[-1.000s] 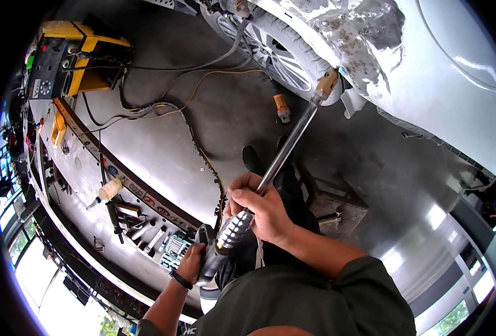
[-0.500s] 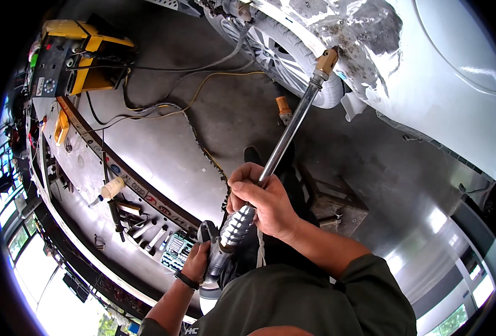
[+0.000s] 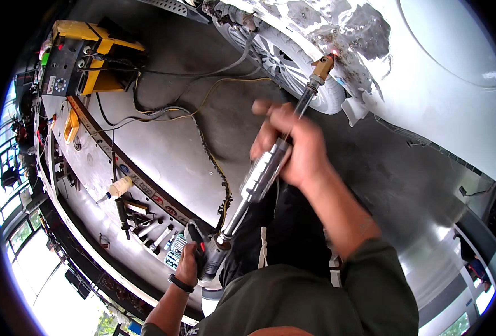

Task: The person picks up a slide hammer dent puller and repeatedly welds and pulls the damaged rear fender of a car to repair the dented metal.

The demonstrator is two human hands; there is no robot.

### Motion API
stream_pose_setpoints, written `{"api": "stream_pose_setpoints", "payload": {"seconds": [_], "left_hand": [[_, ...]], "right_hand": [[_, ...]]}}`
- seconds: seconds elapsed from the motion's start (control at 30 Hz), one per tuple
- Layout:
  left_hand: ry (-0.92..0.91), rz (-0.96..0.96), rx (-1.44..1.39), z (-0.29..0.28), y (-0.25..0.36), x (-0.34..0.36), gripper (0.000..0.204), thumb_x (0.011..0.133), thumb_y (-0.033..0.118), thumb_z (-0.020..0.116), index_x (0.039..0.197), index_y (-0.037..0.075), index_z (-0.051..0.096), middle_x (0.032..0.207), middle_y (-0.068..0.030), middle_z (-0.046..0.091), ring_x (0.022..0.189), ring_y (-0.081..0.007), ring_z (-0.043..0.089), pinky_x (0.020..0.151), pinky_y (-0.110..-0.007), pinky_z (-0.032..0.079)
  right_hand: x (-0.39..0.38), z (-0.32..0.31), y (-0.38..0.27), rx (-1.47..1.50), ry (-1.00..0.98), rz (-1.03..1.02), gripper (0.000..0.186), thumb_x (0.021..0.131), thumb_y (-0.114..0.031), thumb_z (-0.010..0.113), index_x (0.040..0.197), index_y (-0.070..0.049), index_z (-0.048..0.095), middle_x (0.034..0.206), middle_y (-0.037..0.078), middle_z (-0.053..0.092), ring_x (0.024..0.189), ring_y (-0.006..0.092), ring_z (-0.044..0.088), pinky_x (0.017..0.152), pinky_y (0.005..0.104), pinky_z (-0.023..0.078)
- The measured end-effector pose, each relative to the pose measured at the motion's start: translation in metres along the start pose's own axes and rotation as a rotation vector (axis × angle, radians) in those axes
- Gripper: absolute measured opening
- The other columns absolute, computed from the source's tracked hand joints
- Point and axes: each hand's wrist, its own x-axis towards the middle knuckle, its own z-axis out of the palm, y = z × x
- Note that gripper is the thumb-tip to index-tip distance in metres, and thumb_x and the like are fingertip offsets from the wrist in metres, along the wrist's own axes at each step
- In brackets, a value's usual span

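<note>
A long chrome slide hammer [image 3: 238,215] runs diagonally from my lap up to the car. Its brass-coloured tip [image 3: 322,68] meets the bare, scuffed metal of a white car's panel [image 3: 363,39], with a small orange glow at the contact. My left hand [image 3: 187,264] is closed round the dark pistol-style handle [image 3: 211,260] at the near end. Further up, my right hand [image 3: 301,148] is at the upper end of the ribbed sliding weight [image 3: 261,173]. Motion blurs its fingers, which curl round the weight and rod, one sticking out.
The car's wheel [image 3: 279,56] is just left of the tip. A yellow and black machine [image 3: 94,59] stands at the far left, its cables [image 3: 203,131] trailing over the floor. On the left bench are a cream bottle [image 3: 120,186], a socket set [image 3: 175,251] and several hand tools.
My right hand and the sliding weight have moved up the rod, away from the handle and toward the car. An orange glow has appeared at the tip. My left hand keeps its grip.
</note>
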Motion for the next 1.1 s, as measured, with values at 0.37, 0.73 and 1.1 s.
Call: {"api": "stream_pose_setpoints", "payload": {"seconds": [0.37, 0.73, 1.1], "left_hand": [[0.017, -0.099, -0.123, -0.031, 0.022, -0.028, 0.044, 0.102, 0.041, 0.046, 0.117, 0.004, 0.063, 0.105, -0.0083, 0.065, 0.097, -0.0174, 0.063, 0.092, -0.033, 0.049], [-0.005, 0.563, 0.592, -0.023, -0.03, 0.019, 0.037, 0.09, -0.002, 0.058, 0.126, 0.004, 0.055, 0.104, -0.0188, 0.06, 0.093, -0.0338, 0.061, 0.083, -0.039, 0.05], [0.237, 0.08, 0.138, 0.043, 0.03, -0.021, 0.032, 0.098, 0.032, 0.057, 0.102, 0.001, 0.067, 0.093, -0.007, 0.063, 0.08, -0.0173, 0.058, 0.076, -0.032, 0.047]], "right_hand": [[-0.077, 0.023, 0.132, 0.102, -0.135, 0.193, 0.016, 0.094, -0.01, 0.059, 0.103, 0.003, 0.062, 0.073, 0.007, 0.06, 0.07, 0.0173, 0.062, 0.074, 0.0355, 0.053], [-0.04, 0.014, 0.084, 0.023, -0.063, 0.165, 0.014, 0.096, -0.014, 0.059, 0.098, -0.001, 0.061, 0.067, 0.005, 0.06, 0.065, 0.0159, 0.062, 0.069, 0.0329, 0.053], [-0.037, 0.011, 0.078, 0.044, -0.144, 0.141, 0.013, 0.096, -0.013, 0.061, 0.095, 0.0, 0.062, 0.067, 0.004, 0.06, 0.064, 0.014, 0.063, 0.067, 0.0312, 0.054]]}}
